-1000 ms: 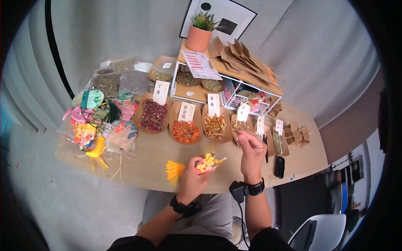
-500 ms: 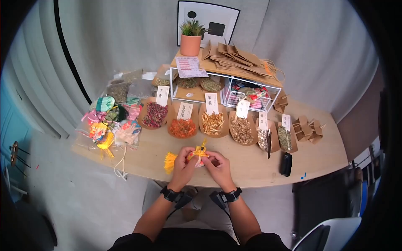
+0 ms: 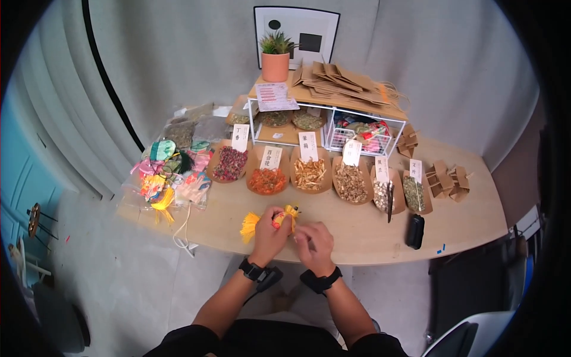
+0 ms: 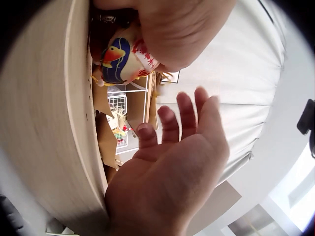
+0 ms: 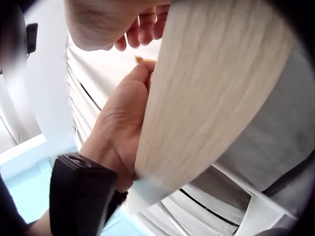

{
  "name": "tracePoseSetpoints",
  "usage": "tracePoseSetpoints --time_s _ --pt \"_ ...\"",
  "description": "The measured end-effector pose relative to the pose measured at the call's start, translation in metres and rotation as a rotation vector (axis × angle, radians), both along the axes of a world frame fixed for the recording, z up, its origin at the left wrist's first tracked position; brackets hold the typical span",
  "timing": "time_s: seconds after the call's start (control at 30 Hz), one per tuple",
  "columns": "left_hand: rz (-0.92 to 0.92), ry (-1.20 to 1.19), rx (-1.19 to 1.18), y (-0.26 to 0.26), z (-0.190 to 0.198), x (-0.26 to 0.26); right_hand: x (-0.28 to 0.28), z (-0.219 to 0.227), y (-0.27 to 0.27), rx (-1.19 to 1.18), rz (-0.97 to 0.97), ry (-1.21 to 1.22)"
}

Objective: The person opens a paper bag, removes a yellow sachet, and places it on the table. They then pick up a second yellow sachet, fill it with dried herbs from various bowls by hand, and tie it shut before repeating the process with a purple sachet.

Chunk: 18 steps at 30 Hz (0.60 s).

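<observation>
Pouch (image 3: pixel 279 221) in left hand (image 3: pixel 270 238), seemingly between thumb and fingers.

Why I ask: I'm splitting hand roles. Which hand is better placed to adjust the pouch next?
Right, probably: the right hand looks open and empty beside the pouch, which the left hand grips.

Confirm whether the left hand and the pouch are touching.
Touching: the left wrist view shows the left hand directly against the pouch, no gap between them.

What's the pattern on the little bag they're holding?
The little bag shows cream with blue, red and orange-yellow patches, clearest in the left wrist view.
</observation>
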<state>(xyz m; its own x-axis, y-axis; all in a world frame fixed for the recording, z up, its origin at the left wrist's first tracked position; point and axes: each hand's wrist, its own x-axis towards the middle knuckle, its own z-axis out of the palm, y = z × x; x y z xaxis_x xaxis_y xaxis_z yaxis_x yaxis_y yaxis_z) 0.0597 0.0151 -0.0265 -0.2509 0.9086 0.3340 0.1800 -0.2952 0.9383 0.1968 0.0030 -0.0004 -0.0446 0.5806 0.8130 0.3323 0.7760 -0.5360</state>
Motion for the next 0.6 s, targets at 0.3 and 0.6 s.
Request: tracePoseSetpoints --time_s 0.3,0.6 --pt "-0.135 -0.132 -0.042 -0.006 0.007 -0.004 -0.005 -0.003 0.008 -0.349 0.044 0.053" --pt "-0.253 -0.097 0.000 -0.010 0.004 -0.006 -0.005 -0.008 0.004 -0.169 -0.105 -0.008"
